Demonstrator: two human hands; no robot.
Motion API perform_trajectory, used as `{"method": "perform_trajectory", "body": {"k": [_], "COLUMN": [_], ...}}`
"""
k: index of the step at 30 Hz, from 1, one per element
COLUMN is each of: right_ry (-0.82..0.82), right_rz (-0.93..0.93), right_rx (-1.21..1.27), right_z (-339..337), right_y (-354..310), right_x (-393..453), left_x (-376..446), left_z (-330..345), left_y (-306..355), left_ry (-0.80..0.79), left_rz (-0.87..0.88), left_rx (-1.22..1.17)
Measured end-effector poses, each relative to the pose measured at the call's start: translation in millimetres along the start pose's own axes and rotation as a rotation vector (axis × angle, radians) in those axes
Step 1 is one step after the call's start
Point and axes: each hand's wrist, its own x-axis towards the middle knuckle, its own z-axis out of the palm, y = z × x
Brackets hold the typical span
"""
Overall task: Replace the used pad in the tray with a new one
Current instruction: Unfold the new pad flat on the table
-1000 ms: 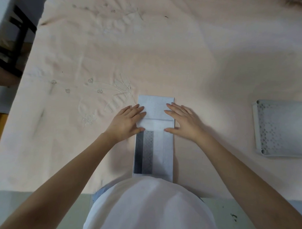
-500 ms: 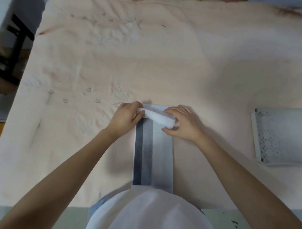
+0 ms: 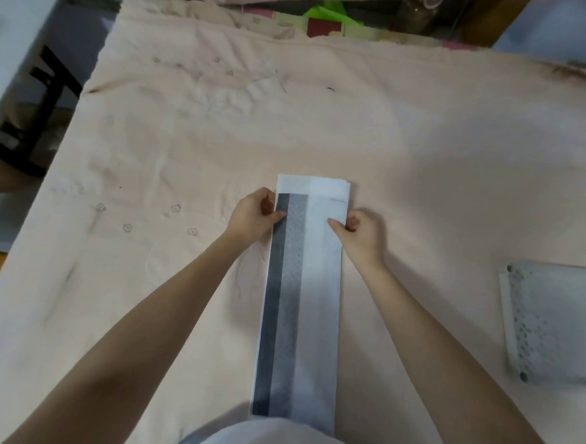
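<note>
Long folded white pad (image 3: pixel 319 289) with dark stripe, flat lengthwise; perforated, seemingly empty tray (image 3: pixel 554 324) far right.

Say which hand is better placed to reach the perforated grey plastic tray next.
Right. The right hand pinches the long white-and-grey folded pad on the side nearer the perforated grey plastic tray; the left hand is across the pad.

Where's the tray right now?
In the head view the tray lies at the right edge on the peach cloth, apart from the folded pad and beyond the right hand.

pad (image 3: pixel 316 289) on cloth (image 3: pixel 420 153) (centre), tray (image 3: pixel 547 323) right
</note>
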Motion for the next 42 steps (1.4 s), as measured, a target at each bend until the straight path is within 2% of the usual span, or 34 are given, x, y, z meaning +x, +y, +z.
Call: {"method": "perform_trajectory", "body": {"k": [5,9,12,17,22,26,29,32,37,42], "right_ry": [0.051,0.073,0.059,0.019,-0.04,0.015,-0.046,-0.133,-0.194,-0.202], "right_rz": [-0.014,0.029,0.067,0.12,0.133,0.125,0.163,0.181,0.224,0.308], "right_rx": [-0.172,-0.185,-0.241,-0.397,-0.473,-0.316,-0.264,-0.371,-0.372,-0.421], "right_z": [-0.5,-0.8,-4.8,-7.4,-10.8,-13.1,-10.9,-7.7,0.1,0.0], "right_y": [-3.3,-7.6,-13.9,-19.9,-33.1,-35.4,-30.3,-19.9,5.2,16.7], "right_x": [5.4,6.6,7.0,6.2,-0.5,-31.1,-69.0,-110.4,-169.3,-192.6], "left_x": [12.9,16.9,19.4,22.1,13.4,-4.5,-17.5,-26.8,-39.7,-56.5], "left_z": [9.2,13.1,11.1,6.2,3.9,13.8,28.1,43.2,59.8,65.6], "left_y": [-8.0,-12.6,-9.4,0.7,16.2,31.1,41.3,48.9,53.1,57.8], "left_ry": [-0.01,0.016,0.029,-0.032,-0.03,0.005,-0.055,-0.121,-0.194,-0.211], "left_rz": [-0.047,-0.085,-0.132,-0.207,-0.128,-0.005,0.039,0.025,-0.019,-0.071], "left_rx": [0.147,0.171,0.223,0.436,0.589,0.537,0.543,0.593,0.645,0.659]}}
